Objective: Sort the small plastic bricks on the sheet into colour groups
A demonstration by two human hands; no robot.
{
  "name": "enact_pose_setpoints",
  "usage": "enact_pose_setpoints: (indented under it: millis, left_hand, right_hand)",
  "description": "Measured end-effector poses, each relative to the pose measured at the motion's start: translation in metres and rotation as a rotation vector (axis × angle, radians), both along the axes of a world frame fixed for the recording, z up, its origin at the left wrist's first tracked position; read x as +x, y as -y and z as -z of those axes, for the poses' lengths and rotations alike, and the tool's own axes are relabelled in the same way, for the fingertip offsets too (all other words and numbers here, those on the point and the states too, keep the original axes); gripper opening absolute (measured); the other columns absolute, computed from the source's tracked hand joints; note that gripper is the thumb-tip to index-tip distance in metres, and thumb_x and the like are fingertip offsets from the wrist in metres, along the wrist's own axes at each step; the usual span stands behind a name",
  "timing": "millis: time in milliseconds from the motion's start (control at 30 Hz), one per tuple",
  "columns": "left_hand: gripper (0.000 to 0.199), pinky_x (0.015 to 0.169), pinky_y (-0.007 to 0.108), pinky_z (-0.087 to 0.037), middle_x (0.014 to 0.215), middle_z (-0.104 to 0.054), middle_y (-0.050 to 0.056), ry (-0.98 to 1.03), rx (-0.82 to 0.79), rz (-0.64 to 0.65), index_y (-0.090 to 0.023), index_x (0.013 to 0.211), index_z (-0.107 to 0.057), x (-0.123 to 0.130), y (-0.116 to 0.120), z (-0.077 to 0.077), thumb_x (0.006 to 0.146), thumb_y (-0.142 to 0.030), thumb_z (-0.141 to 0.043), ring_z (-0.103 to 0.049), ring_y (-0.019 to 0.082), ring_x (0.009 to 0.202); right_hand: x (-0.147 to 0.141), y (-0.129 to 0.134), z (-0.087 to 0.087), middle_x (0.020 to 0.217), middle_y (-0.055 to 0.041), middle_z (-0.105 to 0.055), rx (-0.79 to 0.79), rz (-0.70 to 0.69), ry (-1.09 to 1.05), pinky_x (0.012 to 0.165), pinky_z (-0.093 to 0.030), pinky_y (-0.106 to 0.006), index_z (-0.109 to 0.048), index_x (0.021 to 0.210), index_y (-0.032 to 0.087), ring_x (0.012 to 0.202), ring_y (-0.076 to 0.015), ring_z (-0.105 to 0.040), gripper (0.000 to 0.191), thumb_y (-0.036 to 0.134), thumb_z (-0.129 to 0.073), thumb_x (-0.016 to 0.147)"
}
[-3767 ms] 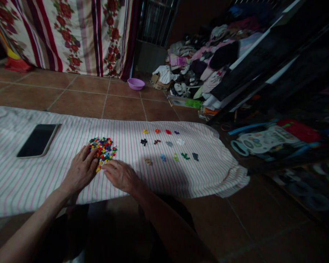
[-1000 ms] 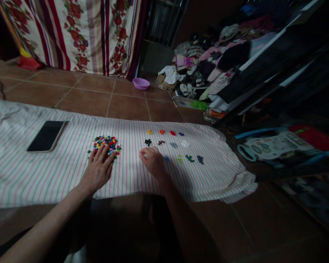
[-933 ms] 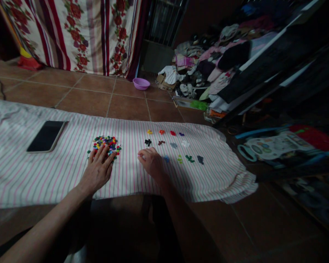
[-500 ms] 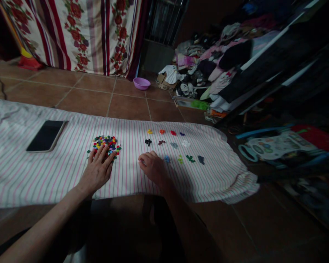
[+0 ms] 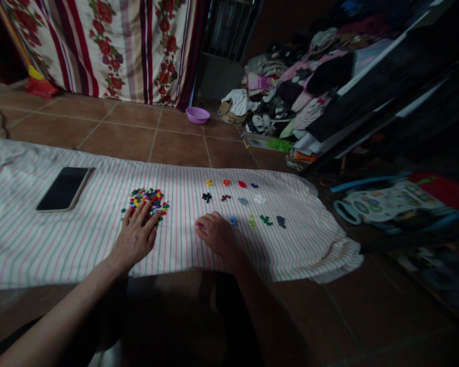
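Observation:
My left hand [image 5: 135, 235] lies with its fingers spread on the near side of a mixed pile of small coloured pieces [image 5: 147, 195], covering part of it. My right hand [image 5: 215, 232] rests on the striped cloth, fingers curled in and pressed together; whatever is in them is too small to make out. Just right of it are little sorted clusters: light blue pieces [image 5: 233, 221], lime pieces [image 5: 251, 220], green pieces [image 5: 266, 220] and dark grey pieces [image 5: 281, 221]. Behind stand black pieces [image 5: 207, 197], brown pieces [image 5: 225, 198], grey pieces [image 5: 243, 201] and white pieces [image 5: 259, 199].
Farther back on the striped cloth [image 5: 179, 244] are yellow pieces [image 5: 209, 182], orange pieces [image 5: 226, 182], red pieces [image 5: 242, 184] and dark blue pieces [image 5: 254, 185]. A phone [image 5: 65, 188] lies at left. Beyond are a purple basin [image 5: 198, 116] and heaped clothes [image 5: 275, 92].
My right hand has shifted very slightly right and stays curled. My left hand keeps its place on the pile. The clusters look the same.

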State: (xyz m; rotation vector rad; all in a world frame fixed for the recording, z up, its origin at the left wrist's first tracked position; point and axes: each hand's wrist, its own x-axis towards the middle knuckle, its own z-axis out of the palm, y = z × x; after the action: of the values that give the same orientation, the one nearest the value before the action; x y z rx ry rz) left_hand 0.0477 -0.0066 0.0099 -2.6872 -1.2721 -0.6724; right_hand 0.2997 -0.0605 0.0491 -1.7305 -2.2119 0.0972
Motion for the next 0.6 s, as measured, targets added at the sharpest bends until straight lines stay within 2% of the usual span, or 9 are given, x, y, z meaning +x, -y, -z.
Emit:
enact_pose_setpoints:
  millis: [233, 367, 433, 600]
  left_hand:
    - [0.046, 0.112, 0.056, -0.025, 0.149, -0.036, 0.016, 0.006, 0.000, 0.001, -0.022, 0.135, -0.047, 0.000, 0.000, 0.001, 0.089, -0.023, -0.043, -0.028, 0.031, 0.141]
    - [0.050, 0.112, 0.056, -0.024, 0.152, -0.033, 0.013, 0.033, 0.004, 0.013, -0.025, 0.138, -0.044, 0.000, -0.001, 0.002, 0.088, -0.022, -0.044, -0.028, 0.031, 0.141]
    - [0.049, 0.113, 0.057, -0.023, 0.152, -0.033, 0.014, 0.040, 0.012, 0.022, -0.023, 0.137, -0.045, -0.001, -0.001, 0.003, 0.088, -0.023, -0.044, -0.027, 0.032, 0.141]
    - [0.046, 0.112, 0.056, -0.024, 0.149, -0.037, 0.017, 0.030, 0.052, 0.037, -0.019, 0.135, -0.047, -0.002, -0.003, 0.006, 0.089, -0.024, -0.043, -0.029, 0.032, 0.141]
  right_hand:
    - [0.012, 0.000, -0.004, 0.081, -0.0018, -0.067, 0.028, -0.006, -0.070, 0.073, -0.039, -0.030, -0.064, 0.083, 0.020, 0.079, -0.0177, -0.054, 0.004, 0.024, -0.065, 0.082]
    - [0.001, -0.002, -0.002, 0.077, -0.0024, -0.066, 0.095, 0.051, -0.081, 0.073, -0.039, -0.030, -0.063, 0.078, 0.020, 0.078, -0.0169, -0.054, 0.012, 0.020, -0.056, 0.088]
    - [-0.013, -0.002, 0.001, 0.077, -0.0026, -0.065, 0.103, -0.018, -0.065, 0.073, -0.040, -0.029, -0.063, 0.078, 0.020, 0.078, -0.0164, -0.055, 0.015, 0.019, -0.053, 0.089]
    - [-0.049, 0.006, 0.007, 0.086, -0.0042, -0.065, 0.097, -0.315, -0.039, 0.078, -0.041, -0.029, -0.063, 0.089, 0.019, 0.085, -0.0161, -0.057, 0.019, 0.026, -0.047, 0.095]
